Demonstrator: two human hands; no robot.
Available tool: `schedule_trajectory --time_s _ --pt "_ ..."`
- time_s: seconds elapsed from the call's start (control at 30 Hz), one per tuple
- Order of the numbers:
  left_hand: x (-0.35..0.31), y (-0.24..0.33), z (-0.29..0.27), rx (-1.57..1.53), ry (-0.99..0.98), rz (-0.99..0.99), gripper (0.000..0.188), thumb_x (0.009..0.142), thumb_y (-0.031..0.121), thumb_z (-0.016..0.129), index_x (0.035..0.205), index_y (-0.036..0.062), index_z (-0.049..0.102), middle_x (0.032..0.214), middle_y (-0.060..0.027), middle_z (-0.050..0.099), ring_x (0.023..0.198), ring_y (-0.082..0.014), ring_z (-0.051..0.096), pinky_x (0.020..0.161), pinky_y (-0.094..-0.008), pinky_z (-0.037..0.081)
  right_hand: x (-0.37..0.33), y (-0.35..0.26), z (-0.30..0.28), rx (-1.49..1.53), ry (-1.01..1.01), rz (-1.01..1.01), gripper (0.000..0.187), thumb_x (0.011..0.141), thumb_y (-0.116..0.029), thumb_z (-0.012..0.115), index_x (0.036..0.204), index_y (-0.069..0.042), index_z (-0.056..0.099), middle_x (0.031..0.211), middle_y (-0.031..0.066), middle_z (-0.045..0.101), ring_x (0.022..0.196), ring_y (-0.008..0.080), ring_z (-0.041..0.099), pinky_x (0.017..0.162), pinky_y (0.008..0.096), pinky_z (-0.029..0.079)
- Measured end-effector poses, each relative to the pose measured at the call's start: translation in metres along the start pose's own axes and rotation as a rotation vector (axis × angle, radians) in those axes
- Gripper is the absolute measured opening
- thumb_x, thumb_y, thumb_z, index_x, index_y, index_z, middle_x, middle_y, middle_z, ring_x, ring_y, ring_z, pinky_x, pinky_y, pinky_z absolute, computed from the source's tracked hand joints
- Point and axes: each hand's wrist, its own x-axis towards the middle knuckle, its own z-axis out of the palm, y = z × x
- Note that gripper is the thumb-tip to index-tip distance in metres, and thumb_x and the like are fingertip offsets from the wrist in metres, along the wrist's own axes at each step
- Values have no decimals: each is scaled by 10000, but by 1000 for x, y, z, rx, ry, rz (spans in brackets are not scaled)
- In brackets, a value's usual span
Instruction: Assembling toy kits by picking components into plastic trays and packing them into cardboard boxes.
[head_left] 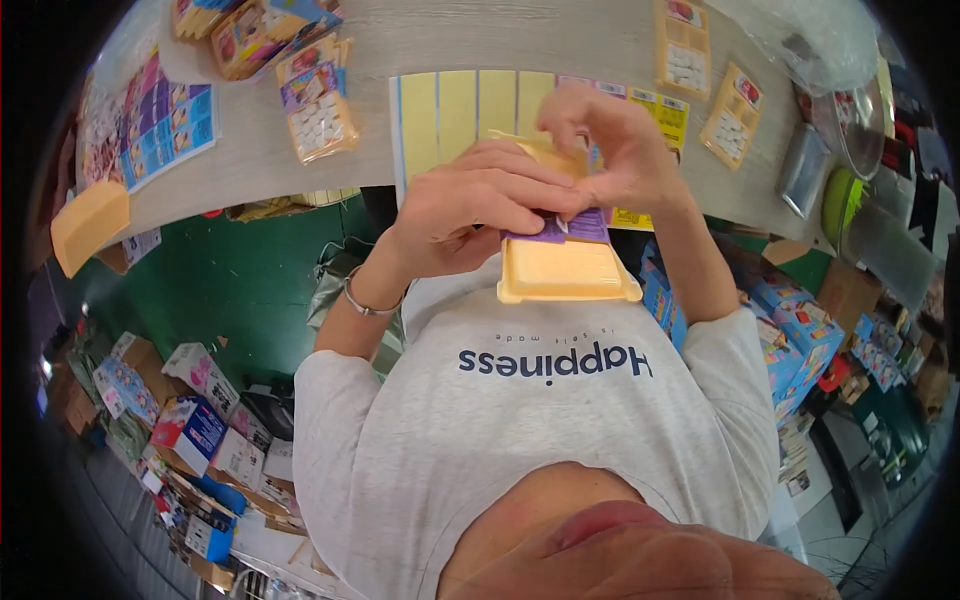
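A pale yellow plastic tray point(570, 268) is held in front of my chest, wrapped with a purple label point(590, 228) across its middle. My left hand point(475, 205), with a bracelet at the wrist, grips the tray from the left, its fingers lying over the label. On the right side my right hand point(625, 150) presses its thumb onto the label, close to the left fingertips. The right forefinger is curled above the tray's far end and slightly blurred. The tray's underside and some fingertips are hidden.
Beyond my hands lies a sheet of yellow label strips point(455, 115) at the table edge. Small packs of white pieces point(322, 115) lie left, and similar ones point(733, 115) right. An empty yellow tray point(90, 228) sits at the far left edge. Boxes point(190, 435) crowd the floor.
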Motion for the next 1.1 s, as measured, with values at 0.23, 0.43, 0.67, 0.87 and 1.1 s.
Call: schedule_trajectory --time_s 0.23,0.43,0.67,0.87,1.1 --pt "-36 6 -10 -276 483 -205 318 827 -16 775 1104 8 620 1023 -177 732 943 -219 708 792 -324 571 -4 -6 23 58 186 -146 452 739 -154 869 1122 -25 665 1036 101 664 976 245 631 842 379 496" --pt "-59 29 -57 167 413 -334 190 807 -8 804 976 22 721 924 -74 741 832 -110 676 699 -246 535 41 -10 63 -557 31 -334 326 795 -26 783 1110 -11 701 882 108 696 775 210 667 682 302 528" --pt "-74 -6 -146 171 886 -606 389 950 184 693 1281 -7 619 1069 -43 702 939 -107 647 839 -249 519 144 45 114 -81 89 321 300 918 -212 705 1064 50 695 864 138 712 705 151 675 665 268 550" --pt "-43 -27 -135 1213 632 -938 791 961 545 552 1456 -51 389 1222 -279 633 1180 -413 598 991 -476 477 181 73 125 -703 216 253 419 854 -371 737 987 25 712 684 141 689 682 280 703 663 366 542" --pt "-53 -35 -122 1557 462 -969 938 880 619 598 1495 -28 310 1365 -286 506 1256 -463 497 998 -572 426 74 30 6 -882 560 222 325 872 -326 706 1084 -80 708 793 137 710 743 319 696 695 400 549"
